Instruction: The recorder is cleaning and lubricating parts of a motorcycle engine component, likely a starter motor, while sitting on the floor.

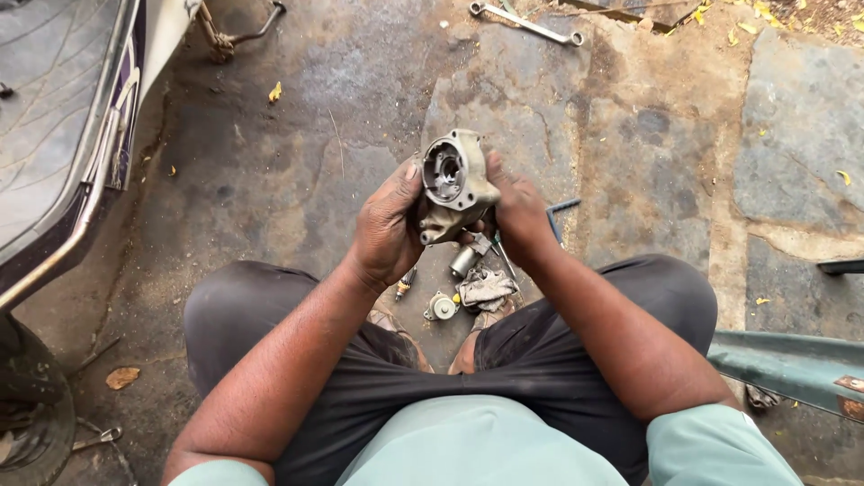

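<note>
A grimy metal carburetor body (454, 184) with a round bore facing up is held in front of me between both hands. My left hand (389, 225) grips its left side, thumb near the rim. My right hand (515, 209) holds its right side, thumb on the top edge. On the ground below lie small parts: a metal cylinder (463, 261), a round cap piece (441, 307), a dirty rag (487, 287) and a screwdriver (406, 283).
I squat on stained stone paving (648, 162). A scooter's footboard (63, 135) stands at the left. A spanner (526, 24) lies at the top. A green metal bar (792, 364) crosses at the right. An L-shaped key (560, 216) lies beside my right hand.
</note>
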